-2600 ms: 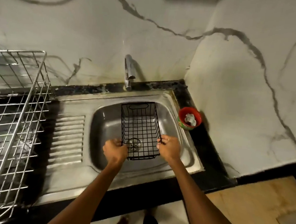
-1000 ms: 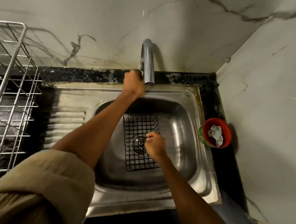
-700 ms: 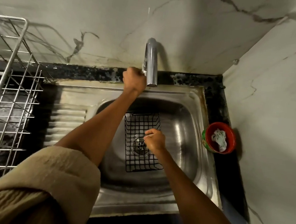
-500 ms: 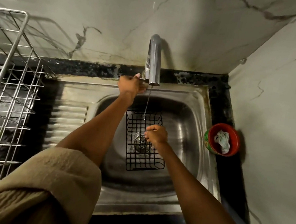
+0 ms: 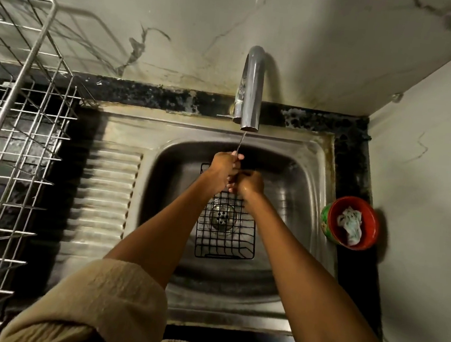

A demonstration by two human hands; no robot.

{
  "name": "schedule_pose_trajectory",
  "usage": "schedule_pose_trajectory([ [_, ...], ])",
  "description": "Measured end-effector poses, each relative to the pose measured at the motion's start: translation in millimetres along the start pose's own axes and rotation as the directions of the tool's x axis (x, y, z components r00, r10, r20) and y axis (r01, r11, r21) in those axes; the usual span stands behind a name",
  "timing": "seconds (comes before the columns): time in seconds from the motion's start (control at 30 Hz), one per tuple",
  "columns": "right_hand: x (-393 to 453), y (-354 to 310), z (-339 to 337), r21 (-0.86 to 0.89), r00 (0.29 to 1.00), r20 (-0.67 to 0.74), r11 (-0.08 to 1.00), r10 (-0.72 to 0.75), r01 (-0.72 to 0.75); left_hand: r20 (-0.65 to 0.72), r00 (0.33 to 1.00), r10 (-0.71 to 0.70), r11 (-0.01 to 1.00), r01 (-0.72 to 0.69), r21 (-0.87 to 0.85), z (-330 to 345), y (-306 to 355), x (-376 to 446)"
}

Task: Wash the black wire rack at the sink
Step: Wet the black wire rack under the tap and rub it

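A: Rack location?

B: Black wire rack (image 5: 226, 226) flat on the floor of the steel sink (image 5: 308, 184), right over the drain strainer (image 5: 222, 217). Far end tucked under the hands, so not fully visible. Sensible spot: directly below the faucet (image 5: 250, 90), run-off straight into the drain.

A: Water on?

B: Yes. Thin stream (image 5: 240, 143) out of the spout, landing on the left hand (image 5: 221, 170) rather than on the rack.

A: Hands?

B: Both together above the rack's far end, just under the spout. Left hand curled, fingers bent. Right hand (image 5: 249, 185) also curled, knuckles glistening wet. Touching each other. Cannot tell whether either pinches a rack wire or holds nothing; contact point hidden between them.

A: Read on the step?

B: Probably wetting or rinsing hands before scrubbing. Rack itself looks barely washed yet. Judgement only.

A: Anything else nearby?

B: Red bowl (image 5: 353, 223) with a crumpled rag (image 5: 349, 228) on the black table (image 5: 356, 145), right of the sink: likely the scrubber, within easy reach. Steel wire dish rack (image 5: 16, 128) to the left, beside the ribbed drainboard (image 5: 104, 192).
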State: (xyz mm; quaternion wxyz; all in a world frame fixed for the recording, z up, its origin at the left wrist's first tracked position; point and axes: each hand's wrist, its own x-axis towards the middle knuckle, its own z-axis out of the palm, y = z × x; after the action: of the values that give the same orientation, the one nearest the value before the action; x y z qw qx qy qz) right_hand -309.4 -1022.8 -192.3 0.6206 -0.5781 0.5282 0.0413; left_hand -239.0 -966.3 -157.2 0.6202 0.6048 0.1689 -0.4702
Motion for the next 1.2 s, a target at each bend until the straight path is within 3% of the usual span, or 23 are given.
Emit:
schedule_pose_trajectory([
  [0.1,1.2,-4.9,-2.8,0.071,1.000,-0.005,0.997,0.004,-0.003,0.055,0.998,0.034,0.995,-0.039,0.089,-1.0,3.3,2.8],
  [0.27,14.1,-16.1,1.3,-0.058,0.999,-0.005,0.997,-0.049,0.048,0.062,0.994,0.093,0.986,-0.100,0.133,-12.9,-1.8,6.9],
  [0.37,20.6,-21.0,7.4,-0.136,0.995,0.077,0.988,-0.068,0.078,-0.069,0.975,0.212,0.970,-0.201,0.134,-25.8,-16.4,4.1],
  [0.43,19.4,-25.1,10.4,-0.154,0.991,0.112,0.984,-0.069,0.085,-0.283,0.909,0.306,0.936,-0.233,0.262,-34.1,-31.6,4.9],
  [0.53,18.6,-30.5,13.6,-0.137,0.989,0.139,0.988,-0.056,0.075,-0.492,0.786,0.376,0.830,-0.049,0.556,-49.6,-54.7,9.6],
  [0.6,18.6,-33.3,16.1,-0.162,0.987,0.148,0.983,-0.060,0.084,-0.522,0.802,0.291,0.791,0.105,0.602,-56.9,-65.5,7.8],
  [0.7,21.2,-35.8,20.1,-0.215,0.987,0.151,0.972,-0.062,0.094,-0.415,0.906,0.081,0.832,0.167,0.528,-65.7,-82.6,5.4],
  [0.8,22.5,-38.0,18.9,-0.278,0.982,0.178,0.954,-0.060,0.109,-0.359,0.933,0.020,0.805,0.198,0.560,-73.7,-97.3,9.2],
  [1.03,22.7,-39.1,12.6,-0.331,0.965,0.246,0.928,-0.092,0.173,-0.277,0.947,0.165,0.643,0.110,0.758,-69.1,-95.4,0.0],
  [1.2,14.3,-41.0,20.5,-0.396,0.899,0.267,0.811,-0.346,0.430,-0.176,0.950,0.260,0.577,-0.006,0.817,-66.3,-105.4,-19.0],
])
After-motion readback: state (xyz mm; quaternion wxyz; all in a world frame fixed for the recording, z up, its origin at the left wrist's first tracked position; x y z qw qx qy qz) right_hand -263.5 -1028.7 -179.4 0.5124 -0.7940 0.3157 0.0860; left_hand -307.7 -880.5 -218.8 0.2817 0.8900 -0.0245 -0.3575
